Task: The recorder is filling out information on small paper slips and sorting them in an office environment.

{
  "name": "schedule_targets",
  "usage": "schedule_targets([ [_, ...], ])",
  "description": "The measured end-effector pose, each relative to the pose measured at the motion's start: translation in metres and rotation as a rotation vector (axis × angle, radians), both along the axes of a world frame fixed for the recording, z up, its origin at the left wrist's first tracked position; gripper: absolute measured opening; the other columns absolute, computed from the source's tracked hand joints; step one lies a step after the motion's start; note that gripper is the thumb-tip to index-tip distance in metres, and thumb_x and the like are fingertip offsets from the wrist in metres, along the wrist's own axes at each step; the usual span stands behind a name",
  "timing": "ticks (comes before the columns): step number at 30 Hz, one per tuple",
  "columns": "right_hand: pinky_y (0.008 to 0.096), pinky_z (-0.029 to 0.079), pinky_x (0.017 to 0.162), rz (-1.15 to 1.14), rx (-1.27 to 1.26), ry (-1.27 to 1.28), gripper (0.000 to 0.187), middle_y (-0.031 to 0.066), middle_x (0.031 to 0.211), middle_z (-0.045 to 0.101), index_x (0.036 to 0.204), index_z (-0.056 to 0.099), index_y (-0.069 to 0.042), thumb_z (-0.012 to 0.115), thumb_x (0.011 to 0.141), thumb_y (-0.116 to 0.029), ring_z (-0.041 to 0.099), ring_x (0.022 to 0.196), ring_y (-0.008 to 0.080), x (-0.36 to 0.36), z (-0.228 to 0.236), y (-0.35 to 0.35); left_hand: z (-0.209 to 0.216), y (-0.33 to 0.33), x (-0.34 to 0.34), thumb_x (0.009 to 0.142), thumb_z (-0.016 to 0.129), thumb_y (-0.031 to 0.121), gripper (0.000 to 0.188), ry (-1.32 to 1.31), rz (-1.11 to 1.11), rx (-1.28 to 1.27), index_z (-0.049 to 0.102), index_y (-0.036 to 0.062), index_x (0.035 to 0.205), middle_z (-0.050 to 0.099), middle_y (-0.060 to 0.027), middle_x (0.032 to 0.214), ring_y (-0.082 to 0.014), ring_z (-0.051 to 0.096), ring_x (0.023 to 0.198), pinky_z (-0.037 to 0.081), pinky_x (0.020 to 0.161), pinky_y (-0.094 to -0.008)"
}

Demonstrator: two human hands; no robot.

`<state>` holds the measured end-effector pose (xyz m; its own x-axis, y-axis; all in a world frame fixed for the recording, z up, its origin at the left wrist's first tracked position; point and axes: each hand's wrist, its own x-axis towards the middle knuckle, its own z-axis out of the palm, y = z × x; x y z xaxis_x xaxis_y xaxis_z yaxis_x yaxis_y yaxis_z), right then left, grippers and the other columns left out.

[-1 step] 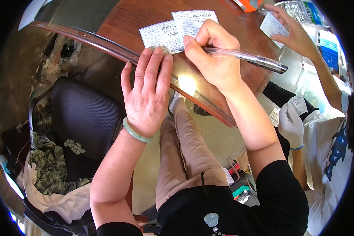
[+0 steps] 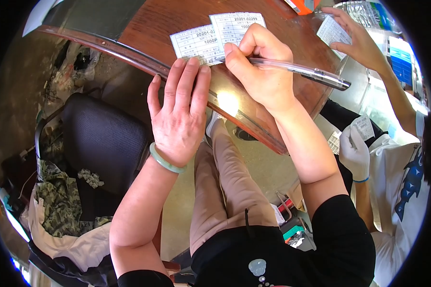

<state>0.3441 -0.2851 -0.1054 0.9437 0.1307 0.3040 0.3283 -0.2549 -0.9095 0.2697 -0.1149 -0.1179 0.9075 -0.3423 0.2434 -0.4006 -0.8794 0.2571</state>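
Two small printed paper slips lie overlapping near the edge of the brown wooden table [image 2: 172, 19]. The left slip [image 2: 191, 44] is partly covered by the right slip [image 2: 227, 29]. My left hand [image 2: 181, 105], a pale green bangle [image 2: 165, 160] at its wrist, rests with fingers stretched out and fingertips on the lower edge of the left slip. Pinched between the thumb and fingers of my right hand [image 2: 268, 71] is a clear-barrelled pen [image 2: 316, 73], its back end pointing right. Its tip is near the slips; exact contact cannot be made out.
At the right, a co-worker's bare hand [image 2: 357, 40] holds a printed slip [image 2: 331, 31]; their white-gloved hand [image 2: 355, 153] holds another slip [image 2: 364, 127]. Plastic-wrapped bottles [image 2: 364, 14] stand at the far right. A black chair [image 2: 103, 138] is at the left.
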Motion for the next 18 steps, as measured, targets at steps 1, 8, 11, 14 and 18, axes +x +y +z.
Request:
schedule_targets([
  [1, 0.0234, 0.03, 0.044, -0.018, 0.008, 0.012, 0.032, -0.0031, 0.055, 0.039, 0.067, 0.041, -0.006, 0.069, 0.081, 0.0, 0.036, 0.051, 0.002, 0.0002, -0.0016, -0.0007, 0.0, -0.0001, 0.0006, 0.068, 0.059, 0.001, 0.072, -0.001, 0.001, -0.001, 0.045, 0.0083, 0.139, 0.044, -0.0073, 0.142, -0.0262, 0.039, 0.135, 0.027, 0.109, -0.0497],
  [8, 0.0227, 0.031, 0.044, 0.022, 0.005, -0.007, 0.031, -0.0034, 0.055, 0.04, 0.067, 0.041, -0.006, 0.069, 0.08, 0.0, 0.037, 0.051, 0.0018, -0.0029, 0.002, 0.0015, 0.0009, 0.0014, -0.003, 0.067, 0.06, 0.001, 0.074, 0.002, 0.002, -0.004, 0.044, 0.0085, 0.139, 0.043, -0.0071, 0.142, -0.0261, 0.039, 0.136, 0.027, 0.109, -0.0497],
  [11, 0.0227, 0.031, 0.044, -0.032, 0.015, 0.003, 0.031, -0.0034, 0.055, 0.04, 0.067, 0.041, -0.006, 0.069, 0.08, 0.0, 0.037, 0.051, 0.0018, -0.0053, -0.0011, 0.0012, 0.0007, 0.0013, -0.0037, 0.067, 0.06, 0.001, 0.073, -0.002, 0.002, -0.014, 0.045, 0.0084, 0.139, 0.044, -0.0071, 0.142, -0.0261, 0.039, 0.135, 0.027, 0.109, -0.0498],
  [14, 0.0226, 0.031, 0.044, -0.012, 0.032, -0.009, 0.031, -0.0034, 0.055, 0.04, 0.067, 0.041, -0.006, 0.069, 0.08, 0.0, 0.037, 0.051, 0.0018, -0.0042, -0.004, 0.0023, -0.0002, 0.0015, -0.0034, 0.067, 0.06, 0.002, 0.073, -0.003, 0.005, -0.016, 0.045, 0.0083, 0.138, 0.044, -0.0071, 0.142, -0.0262, 0.039, 0.135, 0.027, 0.109, -0.0497],
  [18, 0.0227, 0.03, 0.044, 0.005, 0.02, 0.02, 0.031, -0.0034, 0.055, 0.04, 0.067, 0.041, -0.006, 0.069, 0.08, -0.001, 0.037, 0.051, 0.0015, -0.0037, 0.0009, 0.0009, 0.0008, 0.0013, -0.0024, 0.067, 0.06, 0.002, 0.072, -0.003, 0.005, -0.014, 0.046, 0.0083, 0.138, 0.045, -0.0075, 0.141, -0.0265, 0.039, 0.135, 0.027, 0.109, -0.0493],
])
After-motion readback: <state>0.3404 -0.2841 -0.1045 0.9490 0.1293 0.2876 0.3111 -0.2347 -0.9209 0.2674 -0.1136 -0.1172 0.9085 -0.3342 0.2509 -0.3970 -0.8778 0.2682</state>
